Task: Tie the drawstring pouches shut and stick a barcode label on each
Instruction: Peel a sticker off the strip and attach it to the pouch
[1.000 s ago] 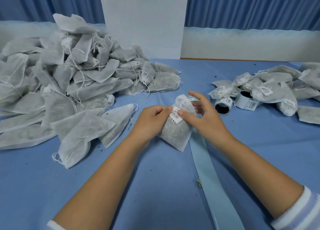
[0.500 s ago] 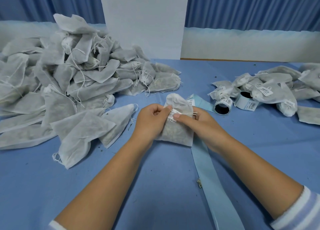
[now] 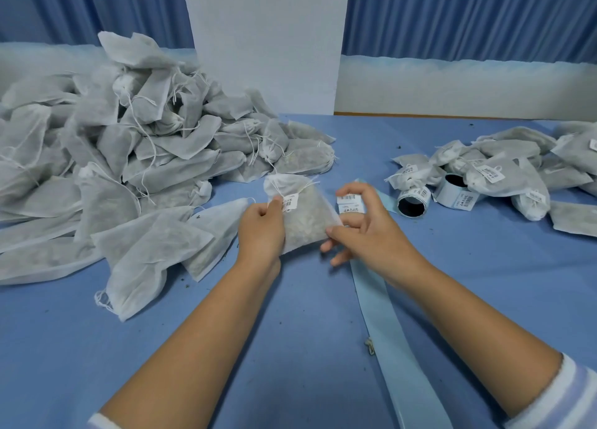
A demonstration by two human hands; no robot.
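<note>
Striped sleeve cuff (image 3: 559,396): bottom right corner, on right forearm. Sliver of second cuff (image 3: 97,423) at bottom left.

Table (image 3: 193,348): blue covering, flecked with small dark crumbs.

Backing strip (image 3: 384,325): pale blue, flat on table, running from bottom edge up under right hand. Near length bare. Small pale scrap (image 3: 369,346) at its left edge.

Left hand (image 3: 261,231): fingers clenched round left side of pouch, thumb tip against near edge of barcode label.

Pouch (image 3: 307,222): white non-woven, filled, at table centre between both hands. Neck gathered and pointing far left, drawstring ends trailing loose.

Barcode label (image 3: 289,201): stuck on upper left of pouch, just below neck.

Right hand (image 3: 368,234): fingers loosely curved and spread, index arched over unused labels, thumb tip touching right corner of pouch. Pinching that corner or only touching it: cannot tell.

Unused labels (image 3: 350,202): two, white, on far part of backing strip, just behind right hand's fingers.

Label rolls (image 3: 412,202): two, on their sides, just right of far end of strip. Dark core of nearer roll facing camera.

Labelled pouches (image 3: 504,170): low pile at far right, touching and partly covering label rolls, white labels showing on several.

Heap of pouches (image 3: 129,157): large, far left, spilling toward near left. Flat ones at front, drawstrings trailing throughout.

White panel (image 3: 265,41): upright behind table, centre.

Blue curtain (image 3: 468,15): pleated, farthest back, on both sides of panel.
</note>
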